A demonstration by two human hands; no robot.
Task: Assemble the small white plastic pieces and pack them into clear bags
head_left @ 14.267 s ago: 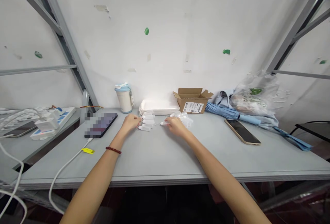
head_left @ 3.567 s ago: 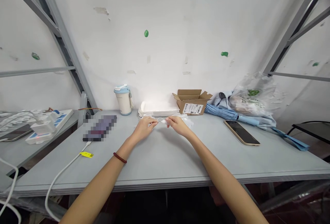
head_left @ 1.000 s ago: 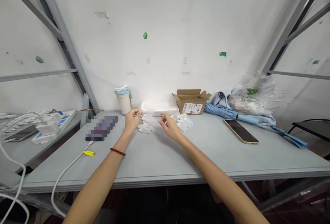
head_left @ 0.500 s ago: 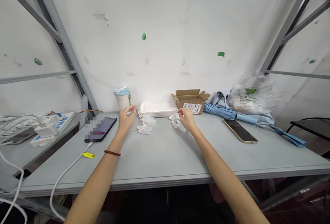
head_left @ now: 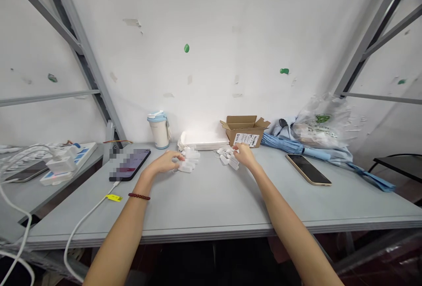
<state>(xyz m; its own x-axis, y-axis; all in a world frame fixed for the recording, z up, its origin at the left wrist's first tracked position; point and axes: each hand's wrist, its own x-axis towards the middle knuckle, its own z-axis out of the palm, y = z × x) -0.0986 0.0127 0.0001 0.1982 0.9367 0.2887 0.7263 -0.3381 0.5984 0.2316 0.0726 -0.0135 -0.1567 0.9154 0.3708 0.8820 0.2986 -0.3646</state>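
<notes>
White looped tags [head_left: 186,167] lie in two clusters near the worktop's [head_left: 211,207] back edge, before a white bundle [head_left: 206,142] and an open cardboard box [head_left: 232,135], contents out of sight, with a lidded cup [head_left: 160,134] to the left and a filled plastic bag [head_left: 323,123] by the back right corner. The left hand [head_left: 165,161] arches at the left cluster, fingers partly curled; the right hand [head_left: 245,154] bends at the right cluster, fingertips close together, though I cannot tell whether either holds a tag. Phones lie toward the left edge [head_left: 130,165] and right edge [head_left: 308,169], below a pale wall [head_left: 211,22].
</notes>
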